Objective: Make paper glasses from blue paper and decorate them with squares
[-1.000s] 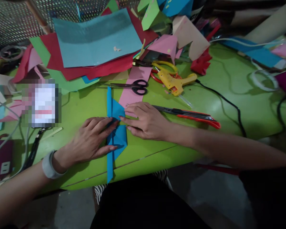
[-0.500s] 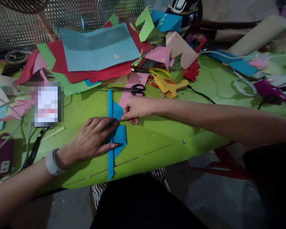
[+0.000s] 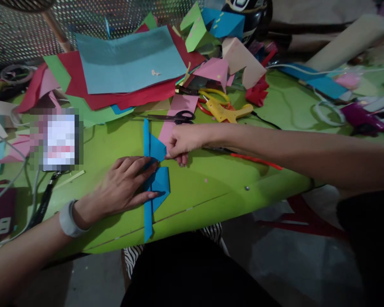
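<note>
A folded piece of blue paper (image 3: 161, 181) lies on the green table, with a long narrow strip along its left side and a notch at its right edge. My left hand (image 3: 128, 181) rests across it, fingers stretched and pressing it down, thumb near the lower part. Just right of the notch, my right hand (image 3: 184, 143) is closed with its fingers curled and thumb tip by the paper's edge. Whatever is in its pinch is hidden. Black-handled scissors (image 3: 184, 116) lie above the right hand on a pink paper strip (image 3: 182, 102).
Behind stand stacked sheets, a light blue sheet (image 3: 131, 62) on top. A yellow glue gun (image 3: 225, 111) lies beyond my right forearm, with an orange handle-like piece (image 3: 257, 160) beneath it. A blurred phone-like item (image 3: 60, 140) is left. The green table (image 3: 211, 209) ends toward my lap.
My right hand has shifted slightly right, away from the notch, and its forearm has moved up, uncovering the orange piece. My left hand and the blue paper stay in place.
</note>
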Tool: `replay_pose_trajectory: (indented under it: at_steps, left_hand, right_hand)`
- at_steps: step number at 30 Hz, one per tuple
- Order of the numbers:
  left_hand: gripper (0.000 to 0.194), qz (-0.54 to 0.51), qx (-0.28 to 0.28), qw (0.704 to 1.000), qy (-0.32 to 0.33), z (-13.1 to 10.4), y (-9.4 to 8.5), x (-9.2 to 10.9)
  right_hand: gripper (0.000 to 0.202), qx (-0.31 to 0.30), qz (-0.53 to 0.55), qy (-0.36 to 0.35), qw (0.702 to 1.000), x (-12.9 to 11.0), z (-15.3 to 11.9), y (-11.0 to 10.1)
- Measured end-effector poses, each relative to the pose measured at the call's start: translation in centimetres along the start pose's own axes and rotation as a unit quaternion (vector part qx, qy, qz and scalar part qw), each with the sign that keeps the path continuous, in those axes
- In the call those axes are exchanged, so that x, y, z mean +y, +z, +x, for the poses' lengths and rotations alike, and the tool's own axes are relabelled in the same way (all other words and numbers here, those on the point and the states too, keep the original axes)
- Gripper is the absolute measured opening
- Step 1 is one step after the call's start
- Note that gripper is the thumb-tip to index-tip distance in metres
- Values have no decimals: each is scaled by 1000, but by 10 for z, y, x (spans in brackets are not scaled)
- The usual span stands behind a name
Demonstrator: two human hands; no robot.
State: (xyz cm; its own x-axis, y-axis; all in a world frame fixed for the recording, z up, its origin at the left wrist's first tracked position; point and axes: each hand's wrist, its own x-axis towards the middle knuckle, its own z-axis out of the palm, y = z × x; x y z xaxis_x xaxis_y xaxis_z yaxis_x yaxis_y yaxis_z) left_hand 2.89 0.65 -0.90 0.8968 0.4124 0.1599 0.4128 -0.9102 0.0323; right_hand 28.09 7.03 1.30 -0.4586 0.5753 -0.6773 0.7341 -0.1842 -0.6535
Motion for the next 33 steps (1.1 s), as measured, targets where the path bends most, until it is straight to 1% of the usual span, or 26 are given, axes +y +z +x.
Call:
replay_pose_trajectory:
  at_steps: [4, 8, 12, 15, 18, 22, 26, 29, 31, 33]
  left_hand:
    - [69, -5, -3, 1000, -9, -1, 1, 0]
    - [69, -12, -4, 1000, -13, -1, 1, 2]
    - [70, -15, -12, 1000, -17, -2, 1, 2]
    - [71, -17, -18, 1000, -18, -2, 1, 1]
    - [70, -13, -17, 1000, -19, -2, 0, 1]
    - [69, -10, -18, 1000, -17, -3, 0, 0]
    - [70, -7, -19, 1000, -16, -4, 0, 0]
    - [70, -13, -32, 999, -21, -4, -1, 1]
    - [71, -15, -40, 999, -27, -3, -4, 2]
    - [72, -19, -48, 998, -31, -1, -7, 2]
  right_hand:
    - [22, -3, 18, 2, 1000, 3, -1, 0]
    - [19, 0, 16, 22, 1000, 0, -5, -1]
    - [29, 14, 1, 13, 1000, -6, -10, -4]
    - [36, 24, -4, 15, 1000, -7, -9, -3]
    - [30, 20, 4, 25, 999, -2, -6, 0]
    - [23, 20, 30, 20, 999, 5, -7, -1]
    - [28, 11, 30, 17, 999, 2, -12, -2]
    - [35, 16, 22, 5, 1000, -3, -11, 0]
    - [36, 3, 7, 10, 1000, -5, -7, 1]
    - [34, -21, -9, 16, 1000, -5, -4, 1]
